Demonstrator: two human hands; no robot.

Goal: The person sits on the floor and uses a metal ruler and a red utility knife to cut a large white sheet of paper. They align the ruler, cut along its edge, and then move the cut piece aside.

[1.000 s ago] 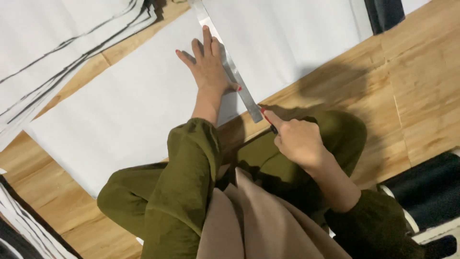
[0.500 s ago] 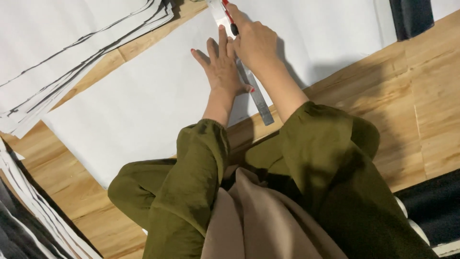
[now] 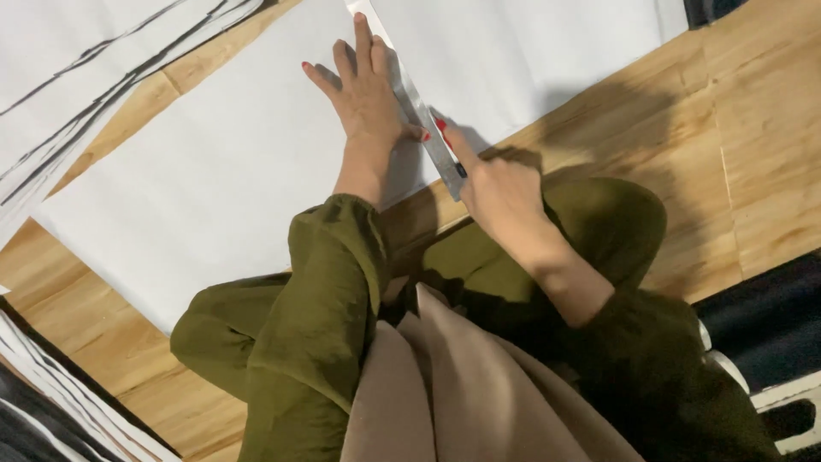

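I sit on a wooden floor (image 3: 684,128) in olive sleeves. My left hand (image 3: 363,90) lies flat with fingers spread, pressing a long metal ruler (image 3: 421,115) onto a large white sheet of paper (image 3: 214,171). My right hand (image 3: 500,192) is closed around a thin dark-tipped cutting tool (image 3: 461,170), whose tip rests against the ruler's near end, at the sheet's near edge. Most of the tool is hidden in my fist. The ruler runs away from me, up out of the frame.
A second white sheet (image 3: 530,51) lies right of the ruler. Stacks of white sheets with dark edges lie at the upper left (image 3: 85,60) and lower left (image 3: 43,385). A dark mat (image 3: 761,316) lies at the lower right.
My right hand went up to the far part of the ruler, then came back down along its edge to the near end. My left hand stayed pressed on the ruler.
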